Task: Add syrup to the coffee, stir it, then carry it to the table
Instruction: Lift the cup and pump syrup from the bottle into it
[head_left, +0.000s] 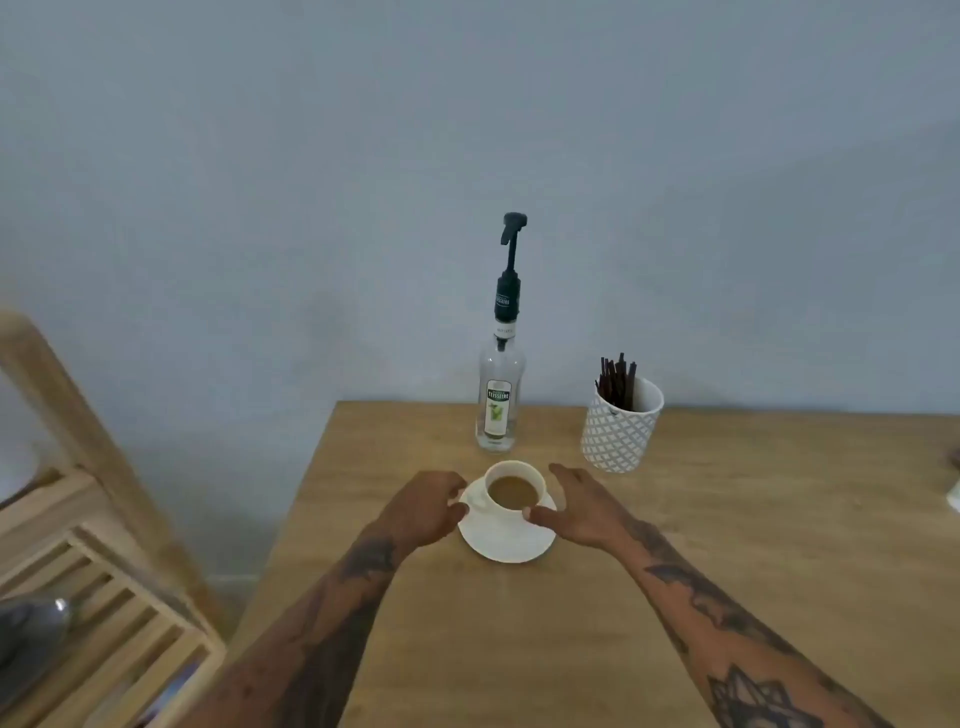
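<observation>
Two hands in, one to each side of the drink. One cup (514, 491), white, sitting on one white saucer (506, 538), and the coffee (513, 492) inside is a milky light brown, filling it fairly high and looking flat and calm. Cup and saucer stand on the wooden table (727, 519), towards its left end, a little way in from the far edge.

The left hand (423, 509) is at the saucer's left rim, fingers loosely curled, fingertips right by the small handle on the cup's left side. Whether they actually pinch the handle or the rim, I cannot tell from here. The right hand (582, 512) lies on the other side, fingers spread and fairly straight, thumb reaching in to the cup's near right side at the saucer; it looks like a relaxed, wide hold with nothing clasped.

Just behind the cup, one syrup bottle (500, 400), clear glass, upright, with a white and green label and a tall dark pump (511, 260) on its neck, spout pointing left. The glass looks nearly see-through, so the level is hard to judge.

To the right of the bottle, one white patterned pot (621, 426), and in it a bunch of dark stir sticks (617, 382), too tightly packed to count.

Off to the left, one slatted wooden rack (104, 597) below table height.
</observation>
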